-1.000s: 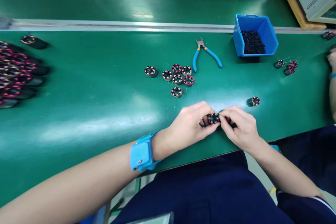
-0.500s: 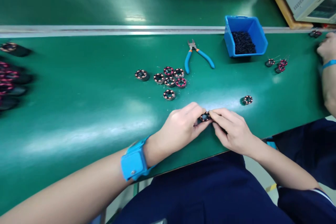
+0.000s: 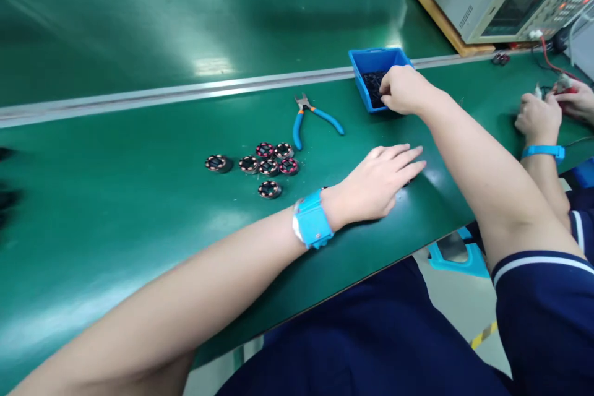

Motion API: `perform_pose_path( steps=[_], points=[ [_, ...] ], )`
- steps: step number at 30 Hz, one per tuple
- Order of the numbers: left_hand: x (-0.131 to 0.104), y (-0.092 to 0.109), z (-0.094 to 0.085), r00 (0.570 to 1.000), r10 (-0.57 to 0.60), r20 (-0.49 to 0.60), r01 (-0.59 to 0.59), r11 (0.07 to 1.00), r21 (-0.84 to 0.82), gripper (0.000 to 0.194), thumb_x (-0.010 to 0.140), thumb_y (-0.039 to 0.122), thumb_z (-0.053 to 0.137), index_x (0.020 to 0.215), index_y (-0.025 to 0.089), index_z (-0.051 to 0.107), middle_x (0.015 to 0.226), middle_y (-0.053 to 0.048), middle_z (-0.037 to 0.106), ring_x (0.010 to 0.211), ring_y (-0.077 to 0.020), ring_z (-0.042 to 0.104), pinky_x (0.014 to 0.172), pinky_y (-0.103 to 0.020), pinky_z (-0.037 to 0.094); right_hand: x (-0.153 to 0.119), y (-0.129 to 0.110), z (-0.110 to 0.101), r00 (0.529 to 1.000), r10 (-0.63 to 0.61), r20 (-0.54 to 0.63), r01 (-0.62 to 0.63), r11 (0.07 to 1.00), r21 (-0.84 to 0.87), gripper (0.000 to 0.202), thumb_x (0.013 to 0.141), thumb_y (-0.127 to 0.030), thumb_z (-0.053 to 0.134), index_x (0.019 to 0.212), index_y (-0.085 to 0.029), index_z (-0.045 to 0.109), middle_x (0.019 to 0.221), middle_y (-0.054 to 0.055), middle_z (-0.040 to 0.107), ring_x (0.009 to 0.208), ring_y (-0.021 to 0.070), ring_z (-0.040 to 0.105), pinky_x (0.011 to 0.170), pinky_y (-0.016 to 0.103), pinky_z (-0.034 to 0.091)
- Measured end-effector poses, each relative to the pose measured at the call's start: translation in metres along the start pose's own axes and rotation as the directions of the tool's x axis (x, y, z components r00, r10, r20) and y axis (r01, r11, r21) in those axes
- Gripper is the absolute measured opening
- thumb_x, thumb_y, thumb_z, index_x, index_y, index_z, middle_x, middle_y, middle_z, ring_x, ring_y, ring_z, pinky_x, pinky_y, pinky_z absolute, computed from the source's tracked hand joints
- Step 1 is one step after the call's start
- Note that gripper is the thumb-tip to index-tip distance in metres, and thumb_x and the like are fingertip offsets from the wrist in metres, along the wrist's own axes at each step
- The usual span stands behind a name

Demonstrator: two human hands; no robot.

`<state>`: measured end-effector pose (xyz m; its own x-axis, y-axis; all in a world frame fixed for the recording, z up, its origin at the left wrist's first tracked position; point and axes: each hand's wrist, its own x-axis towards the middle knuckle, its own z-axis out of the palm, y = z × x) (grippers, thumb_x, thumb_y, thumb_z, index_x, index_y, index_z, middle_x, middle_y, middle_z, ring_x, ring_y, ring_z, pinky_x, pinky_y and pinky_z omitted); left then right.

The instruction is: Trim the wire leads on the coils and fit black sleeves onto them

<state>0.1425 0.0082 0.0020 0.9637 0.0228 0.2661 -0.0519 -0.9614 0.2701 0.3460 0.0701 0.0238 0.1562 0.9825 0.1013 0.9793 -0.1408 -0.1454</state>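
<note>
My left hand (image 3: 378,182) reaches across the green table with its fingers stretched out, palm down. Just under its fingertips shows the dark edge of a small part (image 3: 408,183), mostly covered by the hand; another bit of a part peeks out by the wrist. My right hand (image 3: 404,90) dips over the near rim of a blue bin (image 3: 362,77), fingers curled together at the small black pieces (image 3: 375,81) inside. What those fingers hold is hidden. Left of the hands stand several motor stators (image 3: 268,166) with copper or red windings.
Diagonal cutters (image 3: 302,102) with blue handles lie open behind the stators. A co-worker's hands (image 3: 541,117) hold red-handled leads at the right. Behind them, a boxy instrument (image 3: 510,12) rests on a wooden board. A metal strip (image 3: 185,91) crosses the table.
Both hands have come away from the stator they held between them. My right hand has moved up into the blue bin; my left has shifted right and opened. The view has turned rightward.
</note>
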Motion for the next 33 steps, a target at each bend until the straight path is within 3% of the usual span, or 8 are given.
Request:
perform_pose_path(
  steps=[4,7,19,22,25,27,29,33],
  points=[
    [0.015,-0.005,0.003,0.992,0.008,0.128,-0.008,1.000,-0.004,0.031,0.087,0.012,0.047,0.115,0.013,0.061,0.119,-0.013,0.064,0.109,-0.0273,0.057,0.090,-0.040,0.044,0.011,-0.007,0.001,0.997,0.061,0.037,-0.060,0.998,-0.026,0.019,0.069,-0.004,0.073,0.087,-0.005,0.068,0.097,0.015,0.068,0.100,0.0329,0.067,0.090,0.047,0.052],
    [0.003,-0.003,-0.001,0.983,-0.094,0.157,0.088,0.995,0.043,0.024,0.092,0.020,0.044,0.103,0.013,0.064,0.096,-0.011,0.066,0.087,-0.0239,0.061,0.078,-0.037,0.048,0.013,-0.013,0.001,0.993,0.092,0.068,-0.092,0.996,-0.006,0.022,0.070,0.002,0.069,0.090,-0.004,0.067,0.097,0.016,0.067,0.102,0.0352,0.066,0.091,0.050,0.051],
    [-0.085,-0.001,-0.011,0.934,-0.305,-0.188,0.326,0.940,0.096,0.014,0.086,0.027,0.057,0.088,0.014,0.061,0.087,-0.011,0.068,0.080,-0.0258,0.063,0.070,-0.040,0.050,0.018,-0.010,0.013,0.989,0.143,-0.040,-0.139,0.987,0.079,0.019,0.068,0.002,0.063,0.084,-0.006,0.069,0.089,0.018,0.070,0.094,0.0339,0.068,0.088,0.050,0.053],
    [-0.096,0.010,-0.012,0.887,-0.313,-0.339,0.296,0.950,-0.103,0.011,0.084,0.022,0.061,0.091,0.015,0.059,0.102,-0.013,0.069,0.092,-0.0231,0.066,0.080,-0.037,0.053,0.016,-0.010,0.006,0.971,0.117,-0.208,-0.091,0.987,0.131,0.008,0.068,-0.001,0.063,0.072,-0.007,0.067,0.080,0.015,0.070,0.091,0.0328,0.068,0.090,0.050,0.051],
    [-0.108,0.031,-0.007,0.846,-0.426,-0.321,0.283,0.869,-0.407,0.013,0.081,0.018,0.063,0.094,0.016,0.059,0.091,-0.006,0.071,0.079,-0.0143,0.068,0.071,-0.025,0.056,-0.012,-0.025,-0.003,0.926,0.119,-0.357,-0.014,0.959,0.283,0.009,0.072,-0.009,0.064,0.064,-0.010,0.063,0.069,0.010,0.068,0.080,0.0270,0.069,0.082,0.048,0.055],
    [-0.113,0.040,-0.003,0.818,-0.523,-0.240,0.330,0.768,-0.549,0.013,0.079,0.017,0.064,0.092,0.016,0.060,0.080,-0.002,0.069,0.066,-0.0108,0.066,0.064,-0.021,0.055,-0.051,-0.045,-0.004,0.930,0.139,-0.341,0.070,0.842,0.534,0.016,0.079,-0.019,0.062,0.064,-0.013,0.061,0.065,0.005,0.066,0.065,0.0194,0.068,0.068,0.039,0.059],
    [-0.114,0.042,-0.001,0.780,-0.596,-0.192,0.368,0.684,-0.630,0.012,0.078,0.019,0.066,0.087,0.015,0.060,0.073,0.000,0.066,0.059,-0.0091,0.063,0.058,-0.019,0.054,-0.099,-0.067,0.001,0.979,0.097,-0.178,0.087,0.595,0.799,0.015,0.079,-0.027,0.066,0.070,-0.017,0.061,0.068,0.002,0.068,0.058,0.0151,0.067,0.058,0.032,0.059],
    [-0.111,0.034,0.000,0.724,-0.668,-0.173,0.390,0.603,-0.696,0.012,0.075,0.021,0.069,0.079,0.015,0.060,0.062,0.003,0.061,0.048,-0.0061,0.057,0.046,-0.014,0.049,-0.174,-0.098,0.025,0.982,0.158,0.107,-0.142,0.231,0.962,0.021,0.073,-0.033,0.077,0.083,-0.019,0.064,0.071,0.002,0.071,0.062,0.0144,0.069,0.060,0.029,0.061]
  ],
)
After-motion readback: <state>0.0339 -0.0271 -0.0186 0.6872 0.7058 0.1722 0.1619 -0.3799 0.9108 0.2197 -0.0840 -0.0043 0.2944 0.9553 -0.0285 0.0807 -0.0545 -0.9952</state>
